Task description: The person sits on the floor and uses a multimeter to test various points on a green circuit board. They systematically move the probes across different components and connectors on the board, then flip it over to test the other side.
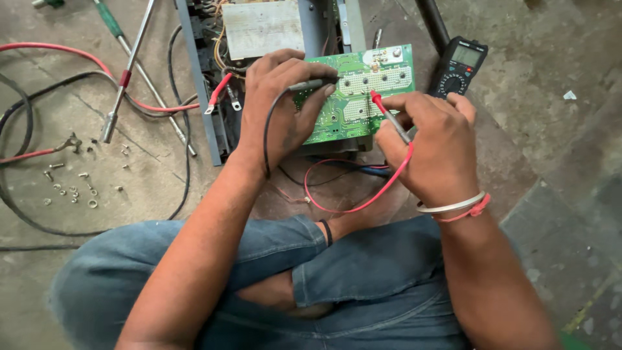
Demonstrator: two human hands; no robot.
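Near edge: person sits cross-legged in blue denim jeans (350, 285) on grey concrete floor (557, 149), both forearms reaching fwd/away.

R hand (431, 146), w/ white bangle and red thread at wrist, is closed in a pen-type pinch on the red-tipped multimeter probe (387, 116); tip points far-left and touches the green printed circuit board (363, 91) near its middle. Red lead wire (363, 194) loops from the probe back toward the lap.

L hand (282, 107) sits left of the board, fingers curled; thumb and forefinger pinch the black multimeter probe (311, 84), which lies roughly left-to-right w/ tip on the board's left part. Black lead (267, 139) drops over the L wrist. Palm seems to rest vs. the board's left edge, can't tell if it grips it.

Key relation: board lies just beyond both hands, long axis left-right, tilted slightly up to the right, propped on the open grey metal chassis (214, 78). Both probe tips on it, apart from each other; L hand nearer the left end, R hand nearer centre/near edge.

Further: black handheld multimeter w/ dial (459, 65) lies far-right of board, near the R hand. Far left: long metal socket wrench w/ red band (126, 74), red and black cables (65, 55), loose small screws and nuts (71, 188) scattered on the floor, well apart from the hands.
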